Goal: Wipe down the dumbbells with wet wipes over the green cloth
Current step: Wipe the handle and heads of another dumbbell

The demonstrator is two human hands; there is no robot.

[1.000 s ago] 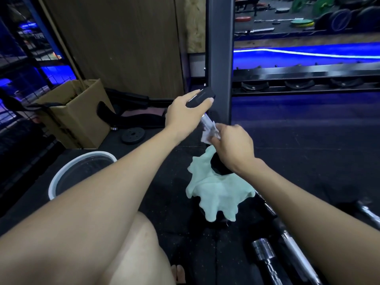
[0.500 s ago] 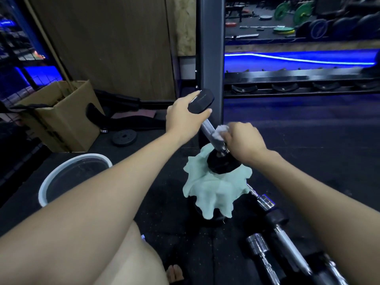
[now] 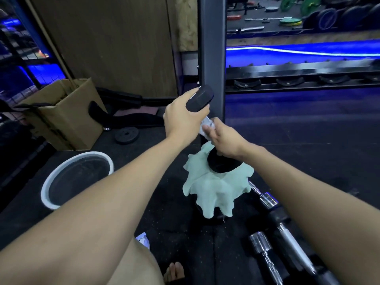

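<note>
A dumbbell stands tilted on end, its lower black head resting on the crumpled green cloth. My left hand grips the upper black head. My right hand holds a white wet wipe wrapped around the chrome handle, close under the upper head. Most of the handle is hidden by my hands. The cloth drapes over something dark on the black floor.
A white-rimmed round basin sits at the left, a cardboard box behind it. Chrome bars and dumbbells lie on the floor at lower right. A dark steel post rises just behind my hands. A small weight plate lies near the box.
My right hand with the wipe has slid up the handle from near the lower head toward the upper head. My left hand kept its grip on the upper head.
</note>
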